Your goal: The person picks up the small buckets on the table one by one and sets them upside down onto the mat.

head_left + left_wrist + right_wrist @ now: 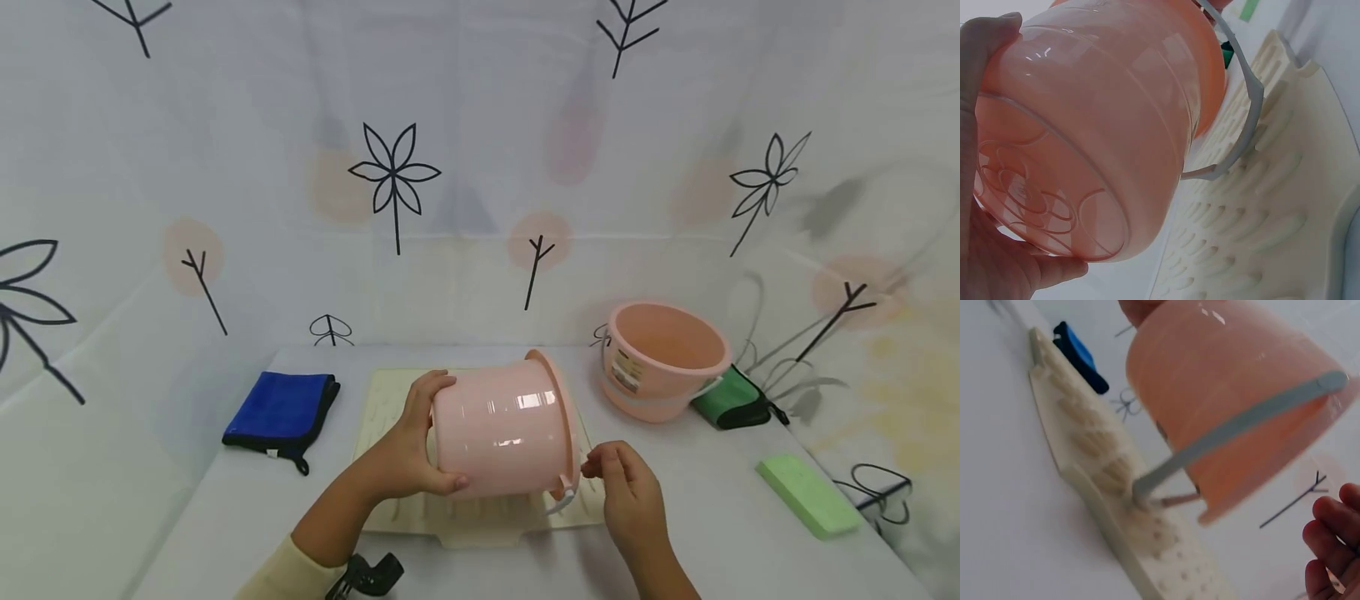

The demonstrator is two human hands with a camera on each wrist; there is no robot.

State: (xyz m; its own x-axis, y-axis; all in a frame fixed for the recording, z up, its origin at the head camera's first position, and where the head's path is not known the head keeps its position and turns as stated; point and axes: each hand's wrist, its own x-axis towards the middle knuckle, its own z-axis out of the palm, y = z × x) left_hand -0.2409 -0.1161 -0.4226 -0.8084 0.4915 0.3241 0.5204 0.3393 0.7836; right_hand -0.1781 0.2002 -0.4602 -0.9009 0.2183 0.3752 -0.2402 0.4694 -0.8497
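A pink plastic bucket [498, 433] lies on its side in the air above a cream washboard [480, 533], its mouth turned to the right. My left hand [408, 450] grips the bucket by its bottom end, thumb and fingers spread around the base. In the left wrist view the moulded bottom [1054, 194] shows a flower pattern. The grey handle [1235, 434] hangs loose below the rim. Beside the mouth is my right hand [630, 492], fingers loosely bent and holding nothing; the right wrist view shows its fingers [1329, 540] apart from the rim.
A second pink bucket [667, 383] stands upright at the back right, with a green folded cloth [731, 400] beside it. Nearer on the right lies a light green block [810, 496]. A blue folded cloth [273, 408] is on the left. Behind the table hangs a patterned white curtain [465, 167].
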